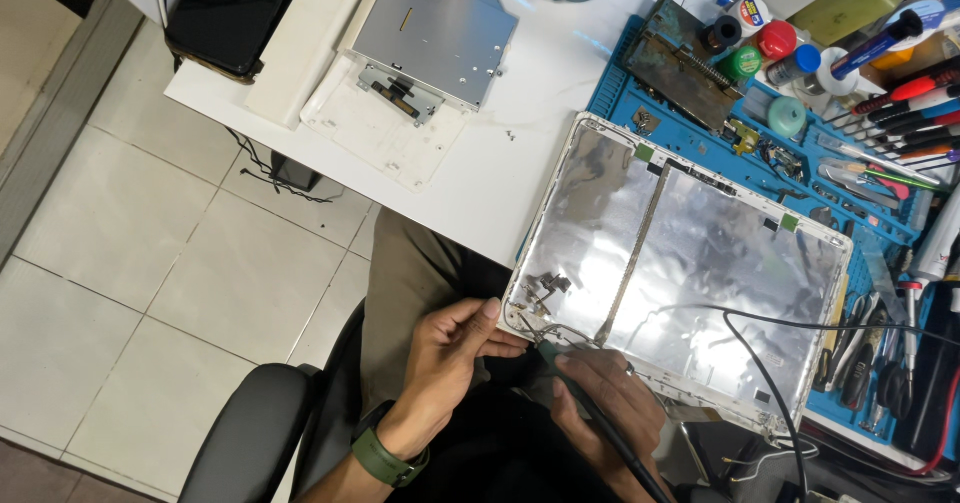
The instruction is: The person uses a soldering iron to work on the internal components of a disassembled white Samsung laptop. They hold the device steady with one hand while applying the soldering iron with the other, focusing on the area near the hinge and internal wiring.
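Surface: white table (pixel 540 103), blue mat (pixel 700 143) far right.
Left hand (pixel 450 348): fingers pinched on near corner of silver laptop lid (pixel 690 263).
Right hand (pixel 605 398): clamped around black tool (pixel 610 433).

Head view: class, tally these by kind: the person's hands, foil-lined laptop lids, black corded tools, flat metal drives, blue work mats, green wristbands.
hands: 2 (left hand, right hand)
foil-lined laptop lid: 1
black corded tool: 1
flat metal drive: 1
blue work mat: 1
green wristband: 1
Total: 7
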